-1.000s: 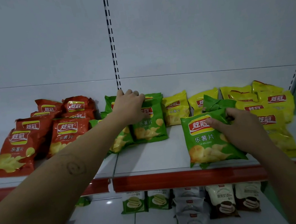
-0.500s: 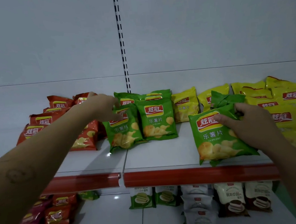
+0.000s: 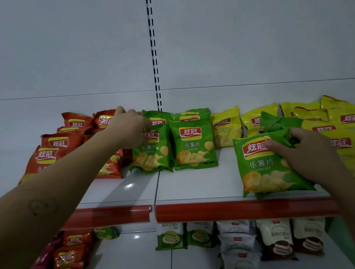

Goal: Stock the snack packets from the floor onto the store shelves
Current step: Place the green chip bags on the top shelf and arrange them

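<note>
A white store shelf (image 3: 188, 183) with a red front strip carries rows of chip packets. My left hand (image 3: 127, 128) reaches far in and curls over the top edge of the left green packet (image 3: 150, 154), which leans upright beside a second green packet (image 3: 193, 145). More green packets stand behind them. My right hand (image 3: 303, 156) grips the upper right corner of another green packet (image 3: 265, 169), thumb on its front; it lies flat near the shelf's front edge. A further green packet (image 3: 278, 121) sits just behind it.
Orange packets (image 3: 51, 152) are piled at the shelf's left, yellow packets (image 3: 346, 121) at its right. The lower shelf holds cake packets (image 3: 275, 238) and more orange packets (image 3: 63, 266). A slotted upright (image 3: 153, 49) runs up the white back wall.
My left hand has moved left from the middle green packets to the left one, which now leans upright. My right hand stays on the front green packet.
</note>
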The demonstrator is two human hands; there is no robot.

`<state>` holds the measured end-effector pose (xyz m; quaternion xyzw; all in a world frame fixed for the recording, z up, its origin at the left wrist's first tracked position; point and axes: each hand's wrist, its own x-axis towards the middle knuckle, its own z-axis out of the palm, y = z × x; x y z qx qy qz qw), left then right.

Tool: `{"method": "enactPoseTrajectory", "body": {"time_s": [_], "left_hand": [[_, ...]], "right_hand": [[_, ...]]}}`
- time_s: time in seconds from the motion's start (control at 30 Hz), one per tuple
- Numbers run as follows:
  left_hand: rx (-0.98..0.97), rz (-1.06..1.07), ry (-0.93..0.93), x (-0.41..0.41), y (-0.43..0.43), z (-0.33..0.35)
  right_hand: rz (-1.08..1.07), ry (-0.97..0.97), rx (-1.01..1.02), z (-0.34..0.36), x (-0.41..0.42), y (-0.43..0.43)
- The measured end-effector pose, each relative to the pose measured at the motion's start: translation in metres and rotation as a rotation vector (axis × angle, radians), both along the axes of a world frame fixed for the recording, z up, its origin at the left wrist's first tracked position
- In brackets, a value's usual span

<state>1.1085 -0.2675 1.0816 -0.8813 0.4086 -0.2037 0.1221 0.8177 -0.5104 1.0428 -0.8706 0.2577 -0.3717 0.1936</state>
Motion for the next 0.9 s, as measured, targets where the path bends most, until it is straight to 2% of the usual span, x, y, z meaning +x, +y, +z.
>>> {"method": "enactPoseTrajectory", "body": {"time_s": [0.2, 0.53, 0.77, 0.83, 0.9], "left_hand": [[-0.065, -0.020, -0.049, 0.000, -0.001, -0.014], [-0.118, -0.051, -0.028, -0.010, 0.007, -0.016], [-0.193, -0.075, 0.003, -0.016, 0.014, -0.018], [-0.272, -0.093, 0.068, -0.025, 0.015, -0.018], [-0.425, -0.180, 0.256, -0.039, 0.011, -0.014]], "right_hand": [[-0.019, -0.008, -0.004, -0.001, -0.004, 0.007], [-0.035, -0.048, -0.019, 0.000, 0.000, 0.013], [-0.040, -0.169, -0.034, 0.006, 0.003, 0.022], [-0.022, -0.226, -0.032, 0.007, 0.006, 0.028], [-0.006, -0.276, -0.025, 0.009, 0.008, 0.035]]}}
